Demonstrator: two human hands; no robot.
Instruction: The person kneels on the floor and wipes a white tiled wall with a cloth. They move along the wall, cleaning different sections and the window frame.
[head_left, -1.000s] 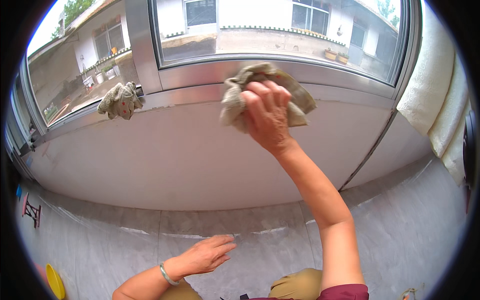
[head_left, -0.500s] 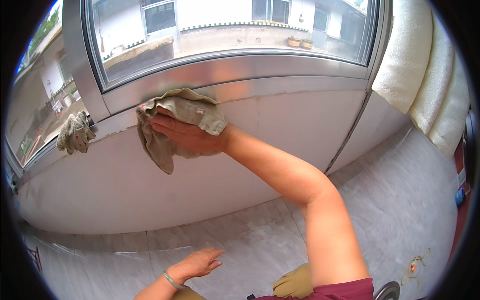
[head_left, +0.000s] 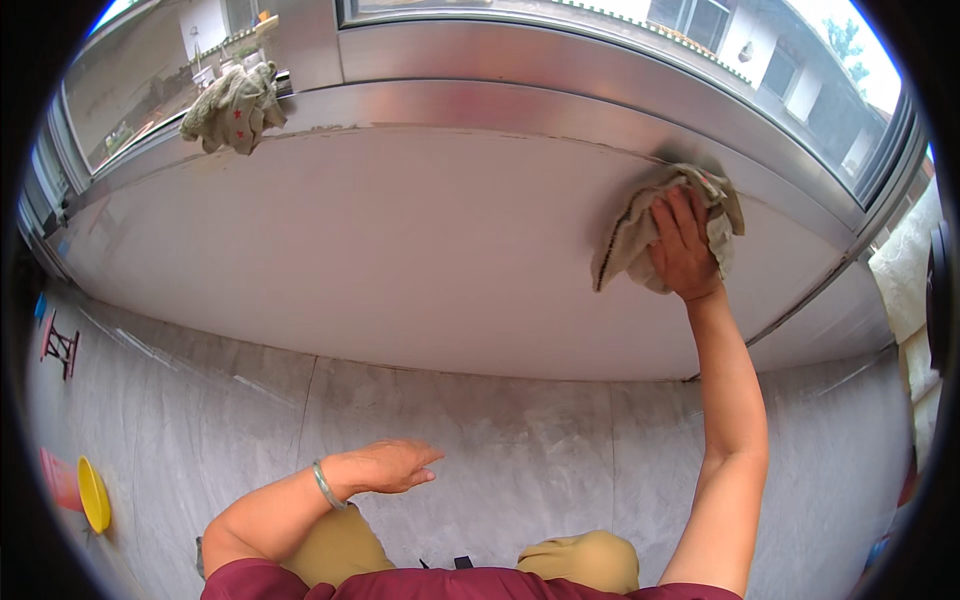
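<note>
My right hand presses a grey-green cloth flat against the upper right of the white panel, just under the metal window frame. Folds of the cloth stick out on both sides of the fingers, and its lower corner hangs loose. Over my left knee, my left hand hovers with its fingers stretched out, holding nothing; a pale green bangle circles that wrist. A second crumpled cloth with small red marks hangs on the frame's ledge at the upper left, apart from both hands.
Grey tiles cover the floor below the panel. At the left stand a yellow basin, a pink bucket and a small folding stool. A cream patterned curtain hangs at the right edge, beyond a dark panel seam.
My right hand has slid the cloth a long way right along the panel's top, and the arm has straightened. The view has shifted too. My left hand stays low with fingers extended.
</note>
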